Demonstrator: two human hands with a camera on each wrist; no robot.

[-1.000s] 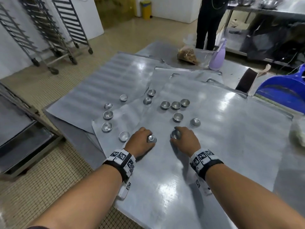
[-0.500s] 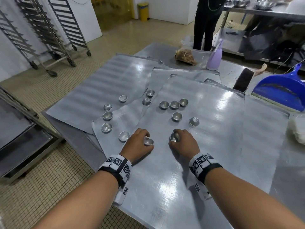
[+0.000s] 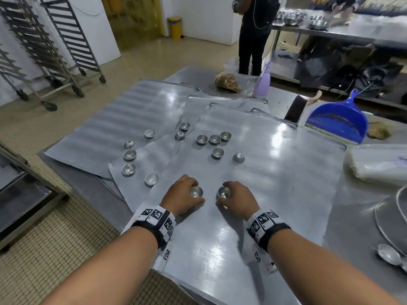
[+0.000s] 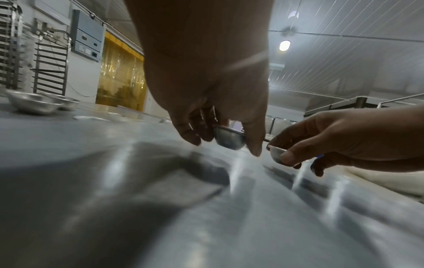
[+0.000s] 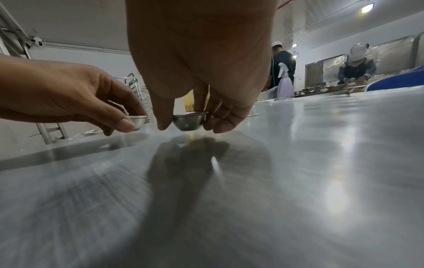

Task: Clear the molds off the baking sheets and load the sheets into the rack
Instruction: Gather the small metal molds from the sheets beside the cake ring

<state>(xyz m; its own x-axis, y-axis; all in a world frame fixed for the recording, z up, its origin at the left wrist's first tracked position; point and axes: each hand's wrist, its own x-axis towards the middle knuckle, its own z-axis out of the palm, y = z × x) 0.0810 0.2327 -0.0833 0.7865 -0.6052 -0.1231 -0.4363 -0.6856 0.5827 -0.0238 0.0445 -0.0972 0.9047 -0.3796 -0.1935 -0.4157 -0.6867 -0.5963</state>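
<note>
Several overlapping baking sheets (image 3: pixel 275 194) lie on the steel table, with several small round metal molds (image 3: pixel 214 139) scattered over them. My left hand (image 3: pixel 184 194) pinches one mold (image 3: pixel 196 192) just above the top sheet; the left wrist view shows that mold (image 4: pixel 229 139) between thumb and fingers. Close beside it my right hand (image 3: pixel 236 198) pinches another mold (image 3: pixel 224 192), seen in the right wrist view as a small cup (image 5: pixel 189 121) lifted a little off the sheet (image 5: pixel 298 163). The two hands are a few centimetres apart.
Wheeled racks (image 3: pixel 55 47) stand at the far left on the tiled floor. A purple spray bottle (image 3: pixel 262 81), a bag (image 3: pixel 226 83), a blue dustpan (image 3: pixel 339 119) and a brush sit at the table's back. A person in black (image 3: pixel 255 34) stands behind. Round pans (image 3: pixel 392 216) lie at the right edge.
Both hands have drawn slightly back toward me with their molds, now a little off the sheet. The other molds have not moved.
</note>
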